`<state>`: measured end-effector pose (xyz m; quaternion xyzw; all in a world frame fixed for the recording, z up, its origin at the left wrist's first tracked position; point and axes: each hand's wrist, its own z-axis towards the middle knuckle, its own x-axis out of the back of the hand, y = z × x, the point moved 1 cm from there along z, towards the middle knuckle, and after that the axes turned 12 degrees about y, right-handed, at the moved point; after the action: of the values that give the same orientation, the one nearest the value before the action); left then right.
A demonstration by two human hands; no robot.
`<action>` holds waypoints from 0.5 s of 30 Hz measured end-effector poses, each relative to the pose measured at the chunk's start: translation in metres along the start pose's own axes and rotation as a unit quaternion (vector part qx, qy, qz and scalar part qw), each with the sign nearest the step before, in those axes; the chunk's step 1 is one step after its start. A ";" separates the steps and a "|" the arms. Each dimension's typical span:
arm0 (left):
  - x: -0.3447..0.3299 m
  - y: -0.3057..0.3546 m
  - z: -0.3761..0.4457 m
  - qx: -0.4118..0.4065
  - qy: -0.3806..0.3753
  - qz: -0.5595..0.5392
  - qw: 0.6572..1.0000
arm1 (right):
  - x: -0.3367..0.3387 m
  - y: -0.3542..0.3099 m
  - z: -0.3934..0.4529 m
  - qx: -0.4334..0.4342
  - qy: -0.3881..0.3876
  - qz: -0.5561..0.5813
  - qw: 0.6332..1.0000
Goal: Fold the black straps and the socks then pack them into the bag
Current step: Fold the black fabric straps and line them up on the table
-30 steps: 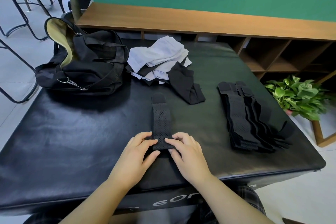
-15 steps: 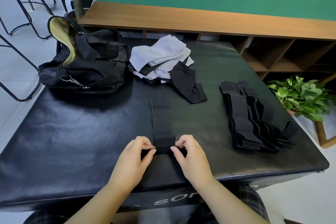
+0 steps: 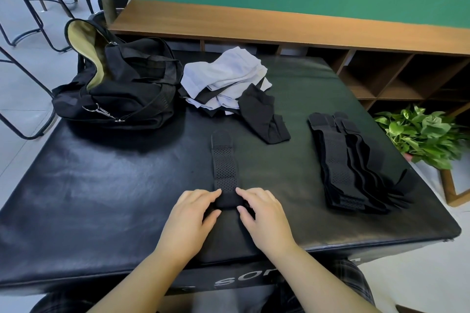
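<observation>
While both hands (image 3: 226,213) pinch its rolled near end — strap (image 3: 223,168) stretches away | grip clamped.

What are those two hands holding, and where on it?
Both hands, left and right, grip one black strap at its near end, which is rolled up between the fingers. The rest lies flat on the table.

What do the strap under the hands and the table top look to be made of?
The strap: black woven mesh, matte, by its rows of tiny perforations; the smooth far tab may be hook-and-loop, unclear. The table top: black padded leather or vinyl, probably synthetic, glossy, with soft sheen, creases and a rounded cushioned edge.
</observation>
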<state>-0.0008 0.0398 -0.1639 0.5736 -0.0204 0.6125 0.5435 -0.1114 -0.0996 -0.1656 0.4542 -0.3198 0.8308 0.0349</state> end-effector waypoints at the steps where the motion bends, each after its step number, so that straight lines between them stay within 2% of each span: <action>1: -0.001 0.001 0.001 0.004 -0.003 0.005 1.000 | -0.001 -0.001 0.001 -0.003 -0.004 -0.002 1.000; 8: -0.001 0.008 0.012 0.036 -0.035 0.045 0.998 | 0.001 -0.005 0.007 -0.010 -0.027 0.000 1.000; 12: -0.001 0.006 0.011 0.034 -0.009 0.040 0.999 | 0.002 -0.005 0.005 -0.012 -0.007 0.016 1.000; 15: 0.001 0.005 0.009 0.028 -0.005 0.017 0.999 | 0.004 -0.004 0.003 -0.020 -0.019 0.037 0.999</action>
<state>0.0019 0.0328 -0.1575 0.5913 -0.0159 0.6186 0.5171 -0.1101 -0.0991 -0.1587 0.4570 -0.3539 0.8160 0.0070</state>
